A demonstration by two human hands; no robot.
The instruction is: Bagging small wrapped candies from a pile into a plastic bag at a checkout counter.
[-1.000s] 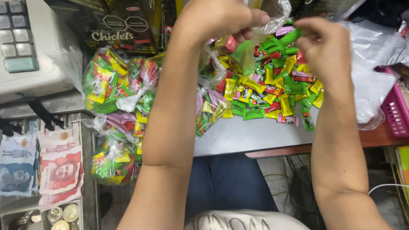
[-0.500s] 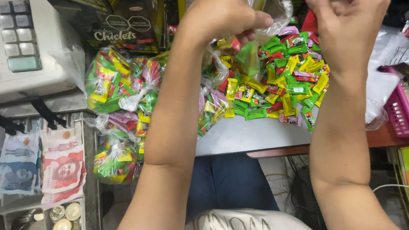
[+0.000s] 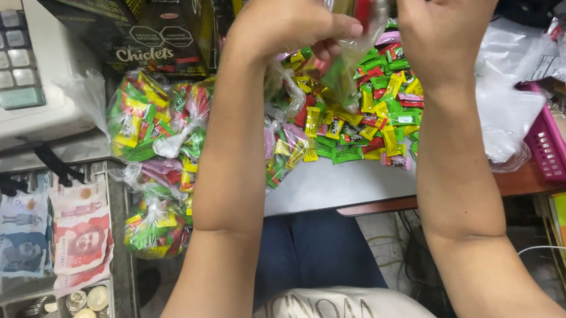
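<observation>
Your left hand (image 3: 293, 19) was closed in a pinch on the small clear plastic bag (image 3: 353, 21), thumb pressed against the film, holding it up above the table. Your right hand (image 3: 452, 8) was raised just beside it at the bag's other edge, fingers curled at the top of the picture; whether they actually gripped the film I could not tell. Inside the bag you had a few wrapped sweets, red and green showing through. Directly under it lay the loose pile of wrapped candies (image 3: 360, 124) in green, yellow, red and pink on the grey table (image 3: 325, 186). To your left sat 3 or more filled, knotted candy bags (image 3: 151, 131). Further left were the cash register (image 3: 11, 72), the banknotes (image 3: 79, 236) and the coins (image 3: 84, 312) in its open drawer. A pink basket (image 3: 551, 143) stood at your right.
</observation>
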